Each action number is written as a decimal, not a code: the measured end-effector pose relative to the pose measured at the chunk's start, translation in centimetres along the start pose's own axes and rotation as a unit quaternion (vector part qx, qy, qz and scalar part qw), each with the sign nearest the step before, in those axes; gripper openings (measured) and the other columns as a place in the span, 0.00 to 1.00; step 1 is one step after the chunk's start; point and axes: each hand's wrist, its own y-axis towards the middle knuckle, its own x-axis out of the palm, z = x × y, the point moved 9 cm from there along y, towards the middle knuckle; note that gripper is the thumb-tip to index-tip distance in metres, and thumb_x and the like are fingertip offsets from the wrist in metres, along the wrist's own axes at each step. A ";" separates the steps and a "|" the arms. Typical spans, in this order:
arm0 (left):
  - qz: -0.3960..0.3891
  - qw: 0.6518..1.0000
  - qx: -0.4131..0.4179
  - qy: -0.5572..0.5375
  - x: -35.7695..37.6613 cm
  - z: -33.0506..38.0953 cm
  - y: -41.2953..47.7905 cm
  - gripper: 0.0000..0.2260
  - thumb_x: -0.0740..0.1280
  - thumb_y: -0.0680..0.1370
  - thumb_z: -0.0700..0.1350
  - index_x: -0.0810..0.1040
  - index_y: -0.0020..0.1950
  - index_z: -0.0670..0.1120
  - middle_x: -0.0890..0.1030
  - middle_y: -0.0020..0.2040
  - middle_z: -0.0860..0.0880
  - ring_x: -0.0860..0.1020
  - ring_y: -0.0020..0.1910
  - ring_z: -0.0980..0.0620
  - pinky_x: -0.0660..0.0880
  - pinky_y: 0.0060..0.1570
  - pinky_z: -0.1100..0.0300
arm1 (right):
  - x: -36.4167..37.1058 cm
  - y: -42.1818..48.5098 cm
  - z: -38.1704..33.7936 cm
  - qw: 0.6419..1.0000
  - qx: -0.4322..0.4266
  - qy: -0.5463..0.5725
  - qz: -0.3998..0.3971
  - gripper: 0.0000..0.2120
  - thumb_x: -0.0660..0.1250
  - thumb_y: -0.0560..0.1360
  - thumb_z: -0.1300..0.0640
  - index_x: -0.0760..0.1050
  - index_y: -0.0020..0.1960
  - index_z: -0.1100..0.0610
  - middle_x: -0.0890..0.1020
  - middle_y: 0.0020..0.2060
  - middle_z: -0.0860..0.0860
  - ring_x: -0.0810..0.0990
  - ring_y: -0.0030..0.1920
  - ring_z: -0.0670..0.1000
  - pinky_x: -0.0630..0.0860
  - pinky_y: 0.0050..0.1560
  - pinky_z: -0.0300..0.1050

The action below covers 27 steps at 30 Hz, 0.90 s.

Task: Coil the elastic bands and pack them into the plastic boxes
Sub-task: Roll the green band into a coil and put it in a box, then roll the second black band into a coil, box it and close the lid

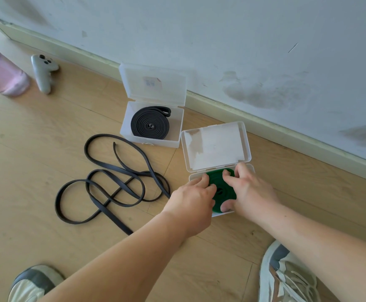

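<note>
Both the left hand (191, 194) and the right hand (250, 188) are gripping the green coil (224, 192) with curled fingers, seating it inside the near plastic box (194, 178), its lid standing open; risk: the wound elastic springing apart over the rim if either grip eases.

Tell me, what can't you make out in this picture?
Head view:
- green coil: mostly covered by the left hand and right hand.
- sticker on the far box's lid: too blurred to read.
- pink object: cut off by the left edge.
</note>
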 end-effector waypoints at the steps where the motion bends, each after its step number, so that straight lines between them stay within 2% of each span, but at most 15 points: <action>1: 0.032 0.999 0.003 -0.014 -0.8 -0.4 -0.4 0.08 0.62 0.82 0.44 0.78 0.59 0.46 0.77 0.61 0.50 0.77 0.59 0.47 0.82 0.48 0.48 | 0.0 0.0 0.1 1.000 0.004 0.005 0.001 0.44 0.76 0.70 0.36 0.62 0.80 0.47 0.62 0.55 0.46 0.70 0.55 0.50 0.76 0.50 0.48; 2: 0.074 0.997 -0.003 -0.014 -1.6 -1.0 -0.9 0.09 0.62 0.81 0.44 0.79 0.58 0.47 0.79 0.60 0.51 0.78 0.57 0.47 0.82 0.45 0.49 | -0.1 -0.2 0.2 1.000 0.010 0.022 0.012 0.42 0.75 0.70 0.36 0.64 0.79 0.47 0.63 0.55 0.46 0.69 0.55 0.48 0.76 0.49 0.47; 4: 0.139 0.989 -0.049 -0.016 -2.9 -2.4 -2.4 0.12 0.61 0.82 0.48 0.80 0.62 0.49 0.80 0.63 0.49 0.78 0.58 0.46 0.83 0.46 0.52 | -1.0 -0.8 0.2 0.994 0.009 0.072 0.082 0.37 0.74 0.70 0.35 0.72 0.75 0.47 0.67 0.54 0.45 0.71 0.53 0.47 0.76 0.46 0.46; 6: 0.126 0.985 -0.109 -0.053 -2.5 -3.1 -3.6 0.17 0.58 0.84 0.53 0.75 0.69 0.50 0.80 0.59 0.51 0.79 0.56 0.47 0.81 0.48 0.52 | -2.0 -1.6 -0.2 0.980 -0.018 0.120 0.158 0.33 0.76 0.70 0.36 0.77 0.70 0.48 0.71 0.52 0.45 0.74 0.52 0.48 0.75 0.42 0.44; 8: 0.082 0.978 -0.152 -0.119 -1.1 -2.8 -4.2 0.20 0.58 0.85 0.52 0.69 0.76 0.49 0.79 0.52 0.53 0.78 0.50 0.51 0.77 0.46 0.56 | -1.9 -2.0 -0.9 0.976 -0.044 0.135 0.165 0.35 0.74 0.72 0.36 0.72 0.75 0.47 0.71 0.57 0.45 0.75 0.57 0.48 0.77 0.45 0.45; 10: 0.083 0.963 -0.179 -0.186 -0.8 -2.1 -4.2 0.21 0.59 0.86 0.47 0.65 0.79 0.48 0.77 0.51 0.55 0.75 0.48 0.53 0.71 0.45 0.61 | -0.5 -1.8 -1.7 0.987 -0.060 0.102 0.109 0.42 0.68 0.74 0.32 0.58 0.81 0.45 0.66 0.67 0.45 0.70 0.68 0.49 0.76 0.58 0.46; 13: 0.079 0.939 -0.207 -0.264 -1.3 -1.4 -2.8 0.23 0.59 0.84 0.40 0.64 0.79 0.52 0.76 0.61 0.60 0.75 0.60 0.55 0.67 0.49 0.69 | 0.5 -1.4 -1.0 0.996 -0.046 0.060 0.046 0.53 0.64 0.71 0.26 0.41 0.84 0.48 0.51 0.77 0.46 0.52 0.79 0.51 0.66 0.74 0.52; 15: 0.036 0.921 -0.215 -0.322 -1.1 -1.3 -1.4 0.27 0.58 0.83 0.38 0.62 0.81 0.55 0.74 0.65 0.62 0.73 0.69 0.57 0.67 0.57 0.70 | 0.1 -1.1 0.1 0.997 -0.021 0.059 0.048 0.56 0.65 0.70 0.25 0.38 0.83 0.49 0.49 0.79 0.47 0.50 0.80 0.52 0.67 0.75 0.56; 17: 0.001 0.910 -0.212 -0.355 -1.1 -1.8 -0.2 0.29 0.58 0.83 0.38 0.60 0.83 0.55 0.74 0.74 0.55 0.69 0.76 0.55 0.69 0.69 0.64 | -0.6 -0.9 0.8 0.997 0.000 0.030 0.076 0.55 0.65 0.71 0.26 0.40 0.83 0.49 0.53 0.77 0.49 0.55 0.78 0.53 0.69 0.73 0.54; 18: -0.005 0.906 -0.212 -0.365 -1.2 -2.3 0.1 0.28 0.58 0.83 0.38 0.61 0.82 0.55 0.74 0.75 0.53 0.69 0.76 0.54 0.70 0.72 0.59 | -0.9 -0.9 0.8 0.996 0.006 0.013 0.091 0.54 0.66 0.72 0.27 0.41 0.83 0.49 0.55 0.76 0.50 0.58 0.77 0.54 0.68 0.73 0.53; 20: 0.018 0.910 -0.218 -0.353 -2.0 -3.8 -0.3 0.25 0.59 0.83 0.38 0.67 0.79 0.54 0.76 0.73 0.53 0.73 0.73 0.54 0.72 0.69 0.58 | -1.3 -1.1 -0.1 0.994 0.012 0.005 0.111 0.51 0.67 0.73 0.30 0.44 0.83 0.51 0.57 0.74 0.50 0.60 0.74 0.54 0.66 0.73 0.51; 22: 0.102 0.932 -0.245 -0.246 -4.0 -6.4 -1.7 0.20 0.60 0.84 0.40 0.73 0.75 0.51 0.77 0.69 0.54 0.76 0.68 0.53 0.74 0.64 0.59 | -1.5 -1.2 -2.0 0.993 -0.018 0.019 0.116 0.47 0.68 0.74 0.35 0.49 0.83 0.51 0.59 0.71 0.50 0.62 0.71 0.53 0.66 0.74 0.51; 24: 0.164 0.931 -0.284 -0.161 -5.6 -9.2 -3.9 0.18 0.61 0.83 0.43 0.75 0.72 0.51 0.74 0.67 0.54 0.75 0.66 0.50 0.76 0.58 0.56 | -1.8 -1.0 -4.8 0.989 -0.085 0.025 0.119 0.43 0.70 0.74 0.38 0.55 0.81 0.50 0.62 0.68 0.49 0.66 0.67 0.52 0.70 0.71 0.52; 25: 0.162 0.927 -0.310 -0.136 -5.6 -10.7 -4.8 0.18 0.62 0.83 0.44 0.73 0.73 0.52 0.72 0.68 0.53 0.73 0.69 0.49 0.76 0.58 0.55 | -2.3 -0.7 -6.1 0.985 -0.111 0.032 0.130 0.40 0.71 0.74 0.39 0.59 0.80 0.50 0.64 0.67 0.49 0.68 0.66 0.51 0.73 0.68 0.52; 27: 0.097 0.926 -0.349 -0.107 -4.9 -12.9 -6.1 0.22 0.61 0.83 0.47 0.68 0.78 0.56 0.65 0.77 0.51 0.63 0.76 0.47 0.72 0.65 0.52 | -3.5 0.4 -7.7 0.978 -0.122 0.058 0.159 0.35 0.71 0.75 0.42 0.65 0.78 0.51 0.68 0.69 0.52 0.70 0.68 0.54 0.74 0.67 0.53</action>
